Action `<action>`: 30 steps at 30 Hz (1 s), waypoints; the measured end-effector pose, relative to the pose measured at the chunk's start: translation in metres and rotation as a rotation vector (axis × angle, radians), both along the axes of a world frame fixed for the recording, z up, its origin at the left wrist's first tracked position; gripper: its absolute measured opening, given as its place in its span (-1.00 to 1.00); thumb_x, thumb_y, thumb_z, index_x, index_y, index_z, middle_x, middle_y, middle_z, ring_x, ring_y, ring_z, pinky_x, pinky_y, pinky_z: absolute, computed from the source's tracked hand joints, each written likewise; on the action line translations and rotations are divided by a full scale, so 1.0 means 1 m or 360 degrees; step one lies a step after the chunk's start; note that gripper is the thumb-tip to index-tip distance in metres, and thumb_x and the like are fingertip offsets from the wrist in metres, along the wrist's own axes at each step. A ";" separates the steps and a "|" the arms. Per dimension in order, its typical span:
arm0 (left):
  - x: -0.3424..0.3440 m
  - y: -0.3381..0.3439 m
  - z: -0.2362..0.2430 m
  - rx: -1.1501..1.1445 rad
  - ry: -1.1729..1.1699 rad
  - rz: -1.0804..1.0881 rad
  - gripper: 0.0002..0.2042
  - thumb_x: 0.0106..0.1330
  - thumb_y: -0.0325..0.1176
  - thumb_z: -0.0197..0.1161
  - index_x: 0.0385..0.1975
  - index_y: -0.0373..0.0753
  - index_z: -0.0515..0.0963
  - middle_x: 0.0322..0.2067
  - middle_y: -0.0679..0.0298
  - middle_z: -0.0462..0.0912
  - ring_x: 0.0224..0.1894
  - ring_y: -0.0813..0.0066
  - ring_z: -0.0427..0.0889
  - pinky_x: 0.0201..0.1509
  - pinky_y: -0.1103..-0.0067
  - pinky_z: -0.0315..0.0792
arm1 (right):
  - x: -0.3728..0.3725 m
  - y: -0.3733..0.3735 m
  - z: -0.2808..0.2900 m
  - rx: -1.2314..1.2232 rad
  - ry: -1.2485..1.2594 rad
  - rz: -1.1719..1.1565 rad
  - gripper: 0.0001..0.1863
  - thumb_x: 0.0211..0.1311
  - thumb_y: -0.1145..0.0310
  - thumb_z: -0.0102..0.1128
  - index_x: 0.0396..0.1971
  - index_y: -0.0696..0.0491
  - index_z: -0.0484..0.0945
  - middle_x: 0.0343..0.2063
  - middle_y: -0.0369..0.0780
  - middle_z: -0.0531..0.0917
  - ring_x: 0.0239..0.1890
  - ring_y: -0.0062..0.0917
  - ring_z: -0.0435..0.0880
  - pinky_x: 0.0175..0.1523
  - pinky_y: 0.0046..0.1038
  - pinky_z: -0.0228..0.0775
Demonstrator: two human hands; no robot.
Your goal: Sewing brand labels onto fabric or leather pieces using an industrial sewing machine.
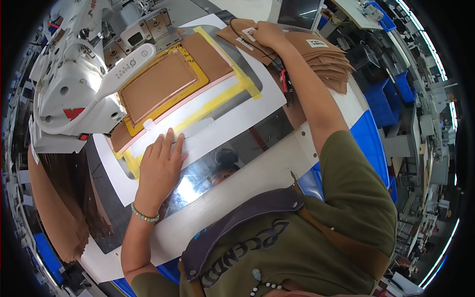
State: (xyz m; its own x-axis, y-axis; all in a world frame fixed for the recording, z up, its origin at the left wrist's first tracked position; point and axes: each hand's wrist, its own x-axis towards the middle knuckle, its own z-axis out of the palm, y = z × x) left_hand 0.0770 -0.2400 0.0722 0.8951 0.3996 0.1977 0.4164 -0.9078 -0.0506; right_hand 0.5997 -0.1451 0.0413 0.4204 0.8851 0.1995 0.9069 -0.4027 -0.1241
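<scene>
Left hand (161, 163) lies open on the white sheet (237, 111), apparently steadying it; just beyond, a yellow frame (202, 76) borders the brown panel (158, 81). Right hand (269, 35) curls over brown pieces (229, 35); whether it's pinching one, can't tell.

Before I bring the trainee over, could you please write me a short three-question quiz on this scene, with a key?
1. Which of the person's hands is at the labelled brown pieces near the top of the view?
2. True or false: the left hand, with its fingers extended, has a beaded bracelet at its wrist.
3. What colour is the rectangular frame around the brown panel beside the white machine?
a) blue
b) yellow
c) green

Key:
1. The right hand.
2. True.
3. b) yellow.
</scene>
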 end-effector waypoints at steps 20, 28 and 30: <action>-0.042 -0.002 0.013 -0.0409 -0.0132 0.0105 -0.42 0.34 -0.37 0.44 0.39 -0.21 0.52 0.48 0.07 0.44 0.49 -0.01 0.42 0.50 0.22 0.36 | -0.192 0.027 0.072 0.0853 -0.0105 0.1753 -0.80 0.34 0.38 0.30 -0.12 0.11 0.72 -0.20 -0.10 0.74 -0.03 -0.10 0.71 0.10 -0.25 0.58; -0.050 -0.002 0.031 -0.0512 -0.0481 0.0046 -0.64 0.37 -0.39 0.41 0.15 -0.30 0.66 0.11 0.08 0.74 0.02 0.04 0.74 0.11 0.29 0.62 | -0.266 0.042 0.032 0.0439 -0.0110 0.1649 -0.77 0.16 0.48 0.30 -0.24 -0.07 0.84 -0.17 -0.30 0.72 0.08 -0.35 0.65 0.06 -0.30 0.66; -0.057 0.017 0.032 -0.0397 -0.0516 0.0332 -0.72 0.44 -0.42 0.33 0.09 -0.34 0.68 0.01 0.02 0.75 0.05 -0.04 0.71 0.17 0.25 0.59 | -0.270 0.044 0.027 0.0477 -0.0200 0.1653 -0.78 0.11 0.47 0.32 -0.27 -0.06 0.84 -0.17 -0.30 0.73 0.09 -0.35 0.66 0.07 -0.30 0.67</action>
